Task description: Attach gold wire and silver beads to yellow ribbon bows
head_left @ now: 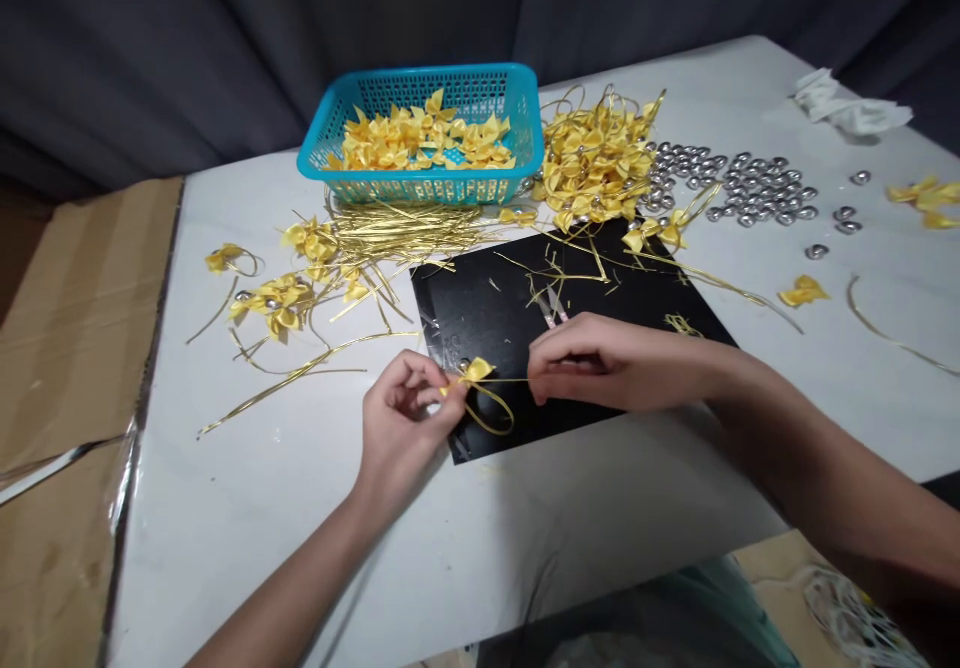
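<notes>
My left hand (409, 413) pinches a yellow ribbon bow (478, 370) that has a small silver bell-like piece at its top. From the bow a loop of gold cord (510, 423) hangs down on the right. My right hand (577, 360) is closed on the end of a gold cord (510, 380), which runs straight and taut between the two hands. Both hands are over the black mat (495, 318). Just behind my right hand lie small scissors (553, 306), their blades pointing away and their handles partly hidden.
A teal basket (420, 176) of yellow bows stands at the back. Right of it are a heap of corded bows (600, 163) and many silver pieces (772, 188). Cut gold cords (405, 233) lie in front of the basket, finished-looking bows (277, 303) to the left. A crumpled white cloth (851, 108) is far right.
</notes>
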{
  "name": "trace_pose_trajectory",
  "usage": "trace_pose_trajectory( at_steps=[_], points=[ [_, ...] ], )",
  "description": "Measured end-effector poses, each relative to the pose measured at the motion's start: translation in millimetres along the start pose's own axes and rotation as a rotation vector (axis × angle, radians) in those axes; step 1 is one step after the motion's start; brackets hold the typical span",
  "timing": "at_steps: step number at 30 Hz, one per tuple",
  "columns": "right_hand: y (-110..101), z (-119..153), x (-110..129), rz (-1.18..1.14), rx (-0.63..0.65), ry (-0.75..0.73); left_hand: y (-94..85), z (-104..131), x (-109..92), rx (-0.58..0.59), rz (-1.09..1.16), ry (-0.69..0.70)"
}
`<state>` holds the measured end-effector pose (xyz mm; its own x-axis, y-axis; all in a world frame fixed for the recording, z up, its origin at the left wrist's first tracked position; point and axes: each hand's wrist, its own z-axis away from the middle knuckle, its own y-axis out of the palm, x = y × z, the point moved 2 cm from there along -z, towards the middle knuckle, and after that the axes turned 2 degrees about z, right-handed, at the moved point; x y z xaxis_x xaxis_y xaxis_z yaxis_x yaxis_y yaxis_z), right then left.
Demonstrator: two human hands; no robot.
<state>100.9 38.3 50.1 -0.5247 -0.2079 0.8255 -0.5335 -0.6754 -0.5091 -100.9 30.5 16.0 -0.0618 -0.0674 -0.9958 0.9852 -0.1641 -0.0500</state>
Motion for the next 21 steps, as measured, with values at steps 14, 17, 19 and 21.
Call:
trace_pose_trajectory(
  at_steps=[14,17,19,21],
  points=[
    [-42,64,3,0.469,-0.409,-0.077,1.7,-5,7,0.01,-0.117,-0.08],
    [-40,69,6,0.475,-0.404,-0.085,1.0,-6,6,0.011,-0.09,-0.072],
    [-40,75,4,0.465,-0.385,-0.033,0.1,-7,6,0.01,-0.074,-0.073],
    [-43,84,-2,0.439,-0.355,0.06,-0.3,-8,7,0.005,-0.064,-0.078]
  ],
)
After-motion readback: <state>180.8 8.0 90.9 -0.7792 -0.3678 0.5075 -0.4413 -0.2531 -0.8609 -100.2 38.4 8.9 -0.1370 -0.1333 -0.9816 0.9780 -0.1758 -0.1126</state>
